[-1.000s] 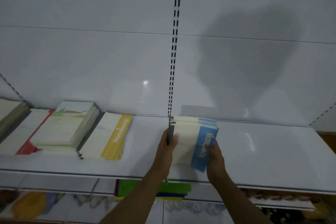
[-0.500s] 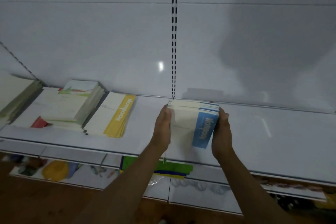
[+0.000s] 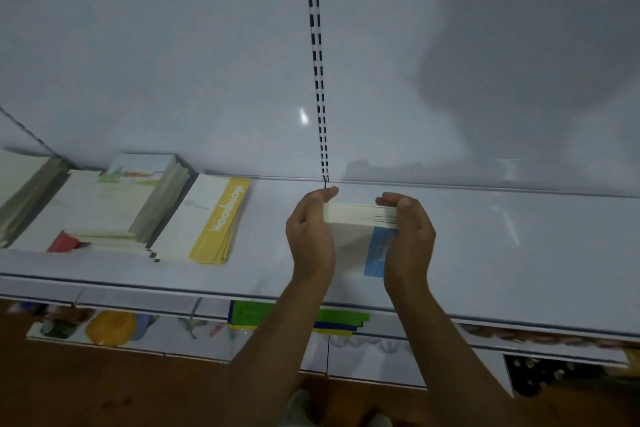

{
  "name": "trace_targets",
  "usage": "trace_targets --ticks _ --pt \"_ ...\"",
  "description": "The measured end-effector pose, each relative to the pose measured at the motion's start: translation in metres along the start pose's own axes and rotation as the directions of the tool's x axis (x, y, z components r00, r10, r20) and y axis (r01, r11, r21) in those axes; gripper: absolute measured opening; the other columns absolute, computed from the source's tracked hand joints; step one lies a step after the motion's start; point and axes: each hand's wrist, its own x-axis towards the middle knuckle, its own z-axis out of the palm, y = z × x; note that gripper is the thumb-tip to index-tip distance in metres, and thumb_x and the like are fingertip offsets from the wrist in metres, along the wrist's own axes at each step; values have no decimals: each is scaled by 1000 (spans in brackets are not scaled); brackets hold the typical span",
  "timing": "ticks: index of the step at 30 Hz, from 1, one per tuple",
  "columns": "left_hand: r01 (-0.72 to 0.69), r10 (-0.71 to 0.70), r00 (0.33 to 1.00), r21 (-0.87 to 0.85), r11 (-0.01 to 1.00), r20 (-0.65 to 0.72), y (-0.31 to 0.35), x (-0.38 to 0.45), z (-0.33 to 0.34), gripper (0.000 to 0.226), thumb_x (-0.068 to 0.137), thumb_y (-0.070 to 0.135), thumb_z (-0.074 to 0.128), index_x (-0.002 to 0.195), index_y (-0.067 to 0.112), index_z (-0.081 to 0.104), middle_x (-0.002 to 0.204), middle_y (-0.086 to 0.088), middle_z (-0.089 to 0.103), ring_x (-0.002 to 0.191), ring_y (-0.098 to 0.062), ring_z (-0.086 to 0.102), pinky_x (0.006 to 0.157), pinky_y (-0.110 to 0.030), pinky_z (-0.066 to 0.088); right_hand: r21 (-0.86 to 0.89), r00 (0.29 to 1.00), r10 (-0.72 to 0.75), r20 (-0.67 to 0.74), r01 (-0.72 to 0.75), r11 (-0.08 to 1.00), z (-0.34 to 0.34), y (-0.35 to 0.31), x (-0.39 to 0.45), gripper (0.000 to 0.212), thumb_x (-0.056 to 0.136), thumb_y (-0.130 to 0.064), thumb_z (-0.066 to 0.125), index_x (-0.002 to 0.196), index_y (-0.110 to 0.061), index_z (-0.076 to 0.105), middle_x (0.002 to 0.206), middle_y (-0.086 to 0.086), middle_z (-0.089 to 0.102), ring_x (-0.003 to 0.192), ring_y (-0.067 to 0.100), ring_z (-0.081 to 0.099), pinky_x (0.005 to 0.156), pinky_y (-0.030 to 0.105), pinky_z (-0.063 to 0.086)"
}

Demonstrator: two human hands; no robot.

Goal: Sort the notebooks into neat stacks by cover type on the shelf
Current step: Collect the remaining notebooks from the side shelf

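Observation:
A stack of blue-striped notebooks [image 3: 360, 236] stands tilted up off the white shelf [image 3: 502, 246] near its middle, page edges facing me. My left hand [image 3: 311, 236] grips its left side and my right hand [image 3: 408, 236] grips its right side, fingers curled over the top edge. To the left lies a flat stack of yellow-striped notebooks [image 3: 207, 218]. Further left sits a taller stack with a green landscape cover [image 3: 114, 198], on top of a wider pile with a red corner [image 3: 64, 243].
A grey-green stack [image 3: 20, 191] lies at the far left edge. A slotted upright [image 3: 318, 62] runs up the back panel. Green and blue sheets [image 3: 339, 321] and small goods show on the lower shelf. The shelf right of my hands is bare.
The blue-striped stack has tipped up more steeply between my hands, and both hands have shifted nearer the shelf's front. The view has dropped lower.

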Motion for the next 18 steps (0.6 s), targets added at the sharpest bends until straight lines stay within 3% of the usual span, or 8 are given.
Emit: trace_targets --ticks 3,5,8,11,14,18 --pt "42 -42 999 1 999 28 8 3 2 30 92 29 46 97 29 76 100 12 72 101 -15 63 95 -45 51 8 1000 -18 -22 19 1000 2 -3 -6 28 87 -32 45 81 -27 71 79 -9 70 77 7 63 65 20 50" --pt "19 -21 997 20 1000 76 12 3 2 31 94 27 44 102 26 74 103 14 72 103 -9 63 99 -43 49 29 996 37 -83 -35 999 4 -8 -6 31 83 -32 46 66 -27 72 66 -7 66 69 14 60 60 29 46" --pt "-39 33 986 37 999 161 18 8 0 33 99 29 40 105 32 72 107 17 70 106 -4 62 103 -39 46 37 989 43 -144 -38 999 6 -14 2 34 84 -36 45 62 -29 72 62 -6 65 67 17 59 59 31 44" --pt "-64 48 970 62 996 237 18 14 -3 33 101 30 39 115 28 69 110 22 68 107 -1 60 101 -35 47 11 989 32 -144 -30 999 8 -12 6 37 92 -36 46 68 -29 73 67 -6 69 68 17 62 59 29 46" --pt "-42 22 969 76 996 247 12 14 -13 30 98 38 43 116 36 67 116 15 67 107 -9 61 88 -31 53 -20 992 15 -122 -18 1000 9 -5 2 35 93 -41 48 81 -25 76 80 -5 74 76 16 66 65 28 48" --pt "-47 41 978 23 999 205 1 10 -21 31 89 50 40 106 43 65 112 12 66 106 -19 61 83 -41 54 40 993 -58 -103 62 997 9 -1 0 30 84 -48 48 78 -28 68 83 -8 67 83 17 59 72 33 44"
